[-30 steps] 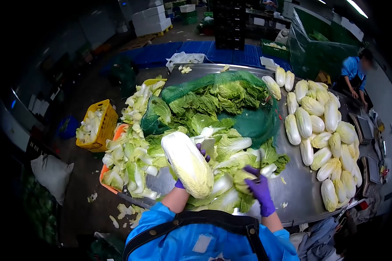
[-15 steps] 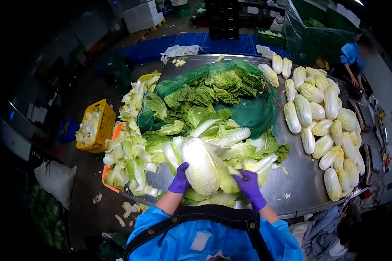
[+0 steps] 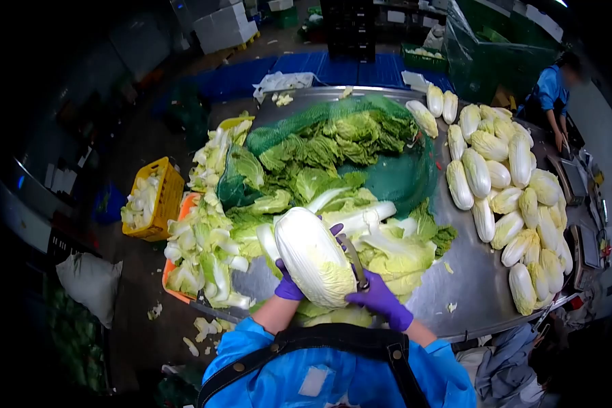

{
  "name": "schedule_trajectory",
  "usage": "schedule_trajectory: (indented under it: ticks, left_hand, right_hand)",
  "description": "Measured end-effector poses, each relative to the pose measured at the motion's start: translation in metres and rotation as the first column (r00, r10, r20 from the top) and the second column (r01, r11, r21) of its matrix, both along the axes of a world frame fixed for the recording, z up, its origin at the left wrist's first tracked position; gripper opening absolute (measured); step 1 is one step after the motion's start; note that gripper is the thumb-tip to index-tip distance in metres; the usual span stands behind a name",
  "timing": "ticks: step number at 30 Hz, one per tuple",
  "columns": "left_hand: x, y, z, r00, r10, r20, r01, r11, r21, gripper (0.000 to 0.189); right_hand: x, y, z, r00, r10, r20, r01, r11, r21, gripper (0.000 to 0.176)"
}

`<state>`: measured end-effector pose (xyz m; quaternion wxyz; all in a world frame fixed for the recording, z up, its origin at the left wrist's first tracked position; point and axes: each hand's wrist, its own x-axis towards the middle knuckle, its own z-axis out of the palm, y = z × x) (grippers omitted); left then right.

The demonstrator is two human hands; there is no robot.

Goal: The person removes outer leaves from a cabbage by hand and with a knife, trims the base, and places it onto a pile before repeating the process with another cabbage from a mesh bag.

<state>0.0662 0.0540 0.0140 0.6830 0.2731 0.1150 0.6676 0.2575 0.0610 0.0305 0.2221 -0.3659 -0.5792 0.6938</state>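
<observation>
A pale napa cabbage (image 3: 313, 258) lies tilted in my left hand (image 3: 289, 284), whose gloved fingers wrap beneath it. Purple fingertips, seemingly of that same hand, show on the cabbage's far right side. My right hand (image 3: 382, 299), also in a purple glove, is closed around a knife (image 3: 353, 257) with a narrow, greyish blade. The blade stands against or just beside the cabbage's right side; contact is hard to make out. Loose outer cabbage leaves (image 3: 394, 248) are spread on the metal table (image 3: 466, 275) around the cabbage.
A green mesh bag (image 3: 394, 180) with leafy greens lies beyond my hands. Trimmed cabbages (image 3: 506, 177) are heaped on the right, near scales (image 3: 585, 245). Leaf scraps fill an orange-rimmed crate (image 3: 173, 289) at left; a yellow crate (image 3: 172, 197) stands farther left. A co-worker (image 3: 551, 92) is at upper right.
The leaf my right hand was pulling at the cabbage's right side has come away. The cabbage has turned slightly, and the knife blade now shows beside it.
</observation>
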Motion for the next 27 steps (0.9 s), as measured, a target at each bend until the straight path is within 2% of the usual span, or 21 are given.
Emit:
schedule_trajectory:
  ticks: [2, 3, 4, 5, 6, 7, 8, 10, 11, 13, 15, 16, 17, 18, 19, 20, 21, 22, 23, 25, 27]
  left_hand:
    - [-0.003, 0.012, 0.003, 0.997, 0.043, -0.058, -0.041, 0.999, 0.034, 0.123]
    - [-0.004, 0.013, -0.001, 0.991, 0.086, -0.105, -0.082, 0.996, 0.041, 0.121]
    - [-0.02, 0.005, -0.013, 0.952, 0.12, -0.283, -0.146, 0.986, -0.076, 0.118]
    - [-0.029, -0.004, -0.025, 0.948, 0.082, -0.308, -0.172, 0.946, -0.275, 0.114]
    - [-0.028, -0.005, -0.024, 0.937, 0.102, -0.335, -0.163, 0.973, -0.161, 0.114]
    - [-0.028, -0.005, -0.022, 0.925, 0.124, -0.359, -0.15, 0.988, -0.046, 0.113]
    - [-0.026, -0.004, -0.023, 0.925, 0.125, -0.36, -0.154, 0.987, -0.052, 0.113]
    - [-0.015, -0.001, -0.027, 0.994, -0.047, -0.099, 0.032, 0.99, -0.14, 0.115]
    - [-0.015, 0.002, -0.031, 0.994, -0.045, -0.101, 0.031, 0.99, -0.134, 0.115]
    - [-0.011, -0.007, -0.043, 0.961, -0.191, 0.201, 0.222, 0.964, -0.144, 0.117]
    - [-0.012, -0.012, -0.043, 0.963, -0.193, 0.19, 0.228, 0.956, -0.184, 0.117]
    - [-0.01, -0.015, -0.035, 0.98, -0.176, 0.097, 0.191, 0.966, -0.173, 0.116]
    - [-0.011, -0.014, -0.03, 0.987, -0.159, 0.003, 0.158, 0.975, -0.154, 0.115]
    - [-0.017, -0.012, -0.034, 0.986, -0.169, 0.006, 0.167, 0.974, -0.155, 0.115]
    - [-0.025, -0.009, -0.041, 0.962, -0.132, -0.238, 0.103, 0.986, -0.134, 0.114]
    - [-0.032, -0.009, -0.047, 0.881, -0.086, -0.465, 0.045, 0.994, -0.098, 0.113]
    - [-0.034, -0.009, -0.044, 0.881, -0.098, -0.463, 0.056, 0.993, -0.104, 0.113]
    - [-0.034, -0.01, -0.035, 0.795, 0.005, -0.607, -0.024, 0.999, -0.024, 0.109]
    - [-0.032, -0.012, -0.026, 0.679, 0.112, -0.726, -0.09, 0.994, 0.069, 0.105]
    - [-0.024, -0.016, -0.004, 0.634, 0.14, -0.761, -0.125, 0.989, 0.077, 0.103]
    - [-0.028, -0.016, 0.004, 0.462, 0.219, -0.859, -0.101, 0.976, 0.194, 0.099]
  right_hand:
    - [-0.01, -0.004, 0.014, 0.994, -0.065, -0.091, 0.062, 0.997, -0.035, 0.065]
    - [-0.013, -0.006, 0.016, 0.964, -0.134, -0.229, 0.156, 0.984, 0.082, 0.067]
    - [-0.014, -0.007, 0.017, 0.911, -0.18, -0.371, 0.263, 0.947, 0.185, 0.068]
    - [-0.012, -0.003, 0.009, 0.912, -0.178, -0.37, 0.26, 0.947, 0.186, 0.068]
    - [-0.011, 0.004, 0.006, 0.94, -0.16, -0.3, 0.291, 0.836, 0.465, 0.069]
    - [-0.01, 0.008, 0.004, 0.96, -0.164, -0.226, 0.278, 0.654, 0.704, 0.07]
    - [0.002, 0.002, 0.007, 0.992, -0.108, -0.069, 0.128, 0.873, 0.47, 0.063]
    - [0.007, -0.001, 0.001, 0.987, -0.123, -0.105, 0.155, 0.906, 0.393, 0.058]
    - [0.007, 0.002, -0.002, 0.977, -0.151, -0.148, 0.192, 0.927, 0.322, 0.053]
    - [0.008, 0.002, -0.004, 0.974, -0.201, -0.103, 0.221, 0.941, 0.256, 0.042]
    - [0.006, 0.002, -0.001, 0.977, -0.192, -0.092, 0.209, 0.944, 0.257, 0.042]
    - [0.004, 0.003, 0.002, 0.977, -0.195, -0.089, 0.212, 0.943, 0.257, 0.042]
    - [0.001, 0.005, 0.006, 0.975, -0.189, -0.116, 0.219, 0.913, 0.345, 0.047]
    - [-0.001, 0.005, 0.009, 0.973, -0.184, -0.142, 0.228, 0.875, 0.426, 0.052]
    - [-0.005, 0.006, 0.013, 0.971, -0.194, -0.139, 0.235, 0.874, 0.425, 0.052]
    - [-0.009, 0.007, 0.017, 0.98, -0.172, -0.102, 0.2, 0.867, 0.457, 0.06]
    - [-0.011, 0.008, 0.02, 0.987, -0.15, -0.065, 0.163, 0.858, 0.487, 0.069]
    - [-0.013, 0.01, 0.015, 0.991, -0.127, -0.042, 0.13, 0.849, 0.512, 0.082]
    - [-0.012, 0.01, 0.016, 0.99, -0.135, -0.039, 0.136, 0.851, 0.507, 0.082]
    - [-0.011, 0.012, 0.026, 0.994, -0.093, 0.063, 0.046, 0.848, 0.529, 0.082]
    - [-0.007, 0.015, 0.025, 0.994, -0.072, 0.081, 0.018, 0.844, 0.536, 0.08]
